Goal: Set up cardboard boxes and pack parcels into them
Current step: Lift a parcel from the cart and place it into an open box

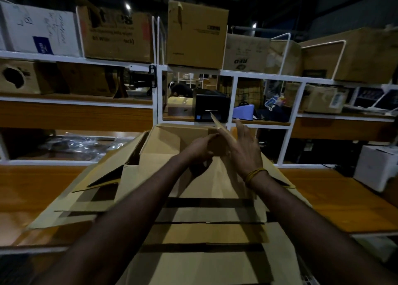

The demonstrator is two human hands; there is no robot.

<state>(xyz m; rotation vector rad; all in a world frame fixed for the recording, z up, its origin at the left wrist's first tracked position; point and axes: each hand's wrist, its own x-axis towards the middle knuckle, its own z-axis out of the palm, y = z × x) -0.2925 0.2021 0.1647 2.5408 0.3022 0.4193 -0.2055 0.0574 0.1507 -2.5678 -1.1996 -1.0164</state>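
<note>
both arms outstretched; left hand [201,148] pinches box flap [221,127], right hand [245,149] flat, fingers straight.

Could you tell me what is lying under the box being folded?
Under the box being folded lies a stack of flattened cardboard sheets on the wooden table. Whatever lies under the stack is covered.

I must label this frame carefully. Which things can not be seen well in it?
- Head view: inside of the cardboard box, hidden by its own walls and both hands.
- Left hand fingers, tucked behind a flap.
- Print on the shelf boxes, blurred.
- Stack of flat cardboard, cut off by the bottom edge.
</note>
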